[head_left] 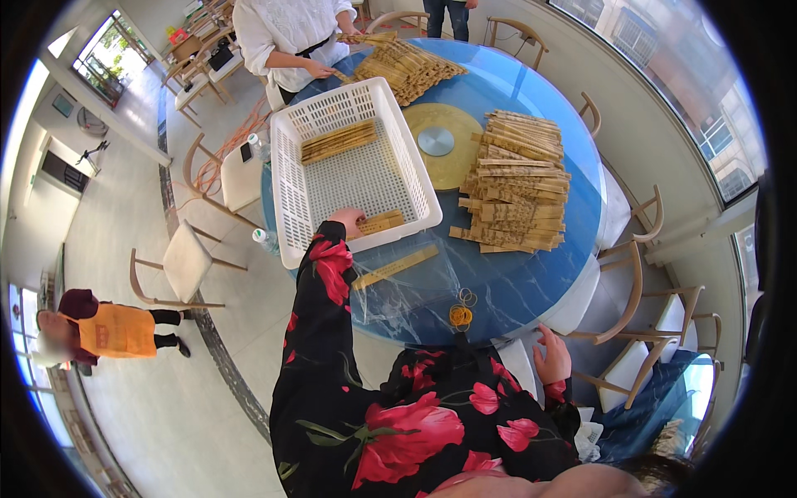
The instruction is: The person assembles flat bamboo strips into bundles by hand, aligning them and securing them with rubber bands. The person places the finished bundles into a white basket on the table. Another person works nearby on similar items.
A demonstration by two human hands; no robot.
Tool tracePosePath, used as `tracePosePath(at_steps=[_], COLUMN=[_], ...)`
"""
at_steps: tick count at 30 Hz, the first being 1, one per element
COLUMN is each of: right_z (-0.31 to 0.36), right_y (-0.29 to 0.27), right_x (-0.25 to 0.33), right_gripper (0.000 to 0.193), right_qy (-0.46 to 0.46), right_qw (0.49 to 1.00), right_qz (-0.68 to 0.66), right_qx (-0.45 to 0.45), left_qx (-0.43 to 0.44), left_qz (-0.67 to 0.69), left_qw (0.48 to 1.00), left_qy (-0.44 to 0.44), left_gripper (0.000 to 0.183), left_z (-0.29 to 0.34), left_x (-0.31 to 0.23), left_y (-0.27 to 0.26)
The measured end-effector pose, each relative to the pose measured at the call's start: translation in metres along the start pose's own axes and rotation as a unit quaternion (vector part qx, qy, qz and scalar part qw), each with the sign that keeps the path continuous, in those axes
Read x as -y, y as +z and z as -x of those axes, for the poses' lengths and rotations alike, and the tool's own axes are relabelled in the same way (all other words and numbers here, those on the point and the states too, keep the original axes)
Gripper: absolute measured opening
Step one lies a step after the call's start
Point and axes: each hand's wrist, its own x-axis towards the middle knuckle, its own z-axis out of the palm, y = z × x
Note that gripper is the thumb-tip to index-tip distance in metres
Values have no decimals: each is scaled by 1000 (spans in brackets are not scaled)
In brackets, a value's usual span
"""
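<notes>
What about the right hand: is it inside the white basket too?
No: the right hand is outside, near the edge of the blue table, while the left hand is in the white basket.

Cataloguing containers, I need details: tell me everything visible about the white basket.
The white basket is rectangular, open-topped and apparently plastic, with slotted walls and a finely perforated floor. It stands upright on the blue table. Tan strips lie toward its far end, and a smaller bunch by its near wall. The person's left hand reaches in over that wall; whether the hand or sleeve touches the basket is unclear.
</notes>
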Motion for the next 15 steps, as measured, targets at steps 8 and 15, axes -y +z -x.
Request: tracePosePath(at_steps=[8, 15], right_z=[-25, -92], right_y=[12, 36], right_x=[-3, -25], right_gripper=[44, 30], right_qy=[-53, -106], right_qw=[998, 988], right_qz=[-13, -81], right_qx=[34, 78], left_qx=[-286, -346], left_qz=[96, 250], left_qw=[948, 898], left_qy=[106, 103], left_gripper=[25, 12], left_z=[70, 154], left_x=[-113, -257], left_y=[-66, -8])
